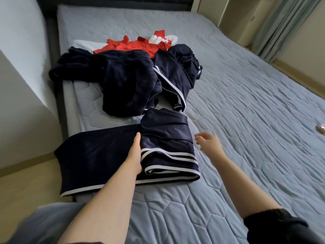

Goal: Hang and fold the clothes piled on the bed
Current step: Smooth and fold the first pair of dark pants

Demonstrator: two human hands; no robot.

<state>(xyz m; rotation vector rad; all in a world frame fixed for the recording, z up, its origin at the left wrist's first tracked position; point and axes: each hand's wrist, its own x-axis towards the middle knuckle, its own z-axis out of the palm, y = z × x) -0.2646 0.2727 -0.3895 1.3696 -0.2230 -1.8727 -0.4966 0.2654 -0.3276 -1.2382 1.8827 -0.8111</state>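
navy garment (pixel 168 138) lies between left hand (pixel 136 154), touching it, and right hand (pixel 209 144).

Navy white-striped garment (pixel 168 148), red clothes (pixel 130 45), grey-blue hexagon-quilted bed cover (pixel 246 106).

The right half of the frame is bare quilted bedspread (pixel 246 103), free for passage. A heap of navy and red clothes (pixel 126 76) blocks the upper centre-left, and a half-folded navy garment (pixel 163 143) fills the lower centre. A wall (pixel 22 50) hems the left edge.
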